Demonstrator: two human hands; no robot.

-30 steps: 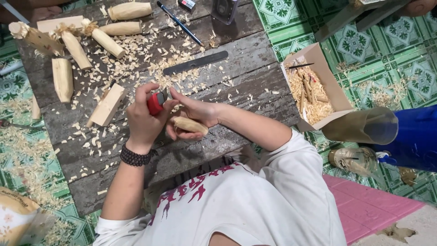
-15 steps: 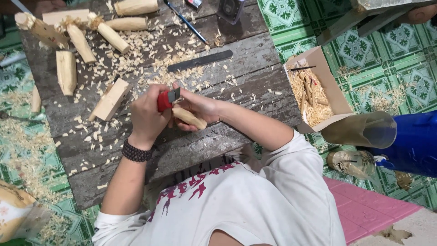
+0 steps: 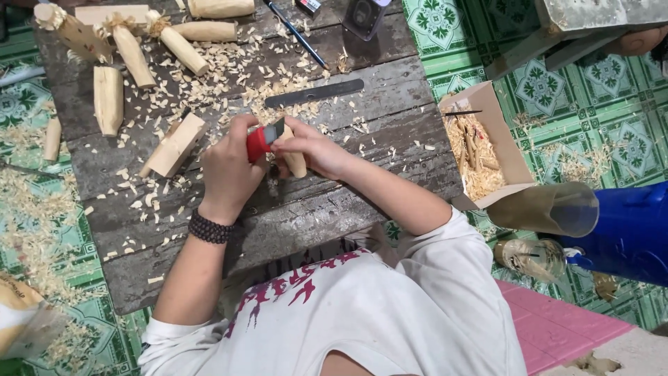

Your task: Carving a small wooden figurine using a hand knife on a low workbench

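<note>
Closest to me, over the near half of the dark plank desk (image 3: 292,230), my left hand (image 3: 226,174) is wrapped tight round a red-handled knife (image 3: 259,143), blade set against the wooden piece (image 3: 296,161). My right hand (image 3: 313,147) pinches that piece firmly, apparently steadying it against the cut. Shavings (image 3: 250,90) litter the boards beyond, by a flat metal file (image 3: 314,92). Farther off lie rough-cut wooden blanks (image 3: 111,97), within reach.

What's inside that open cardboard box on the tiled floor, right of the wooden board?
The cardboard box holds pale wood shavings and a few thin carved sticks. A dark thin stick lies across its upper edge. Anything buried under the shavings is covered and cannot be seen.
</note>
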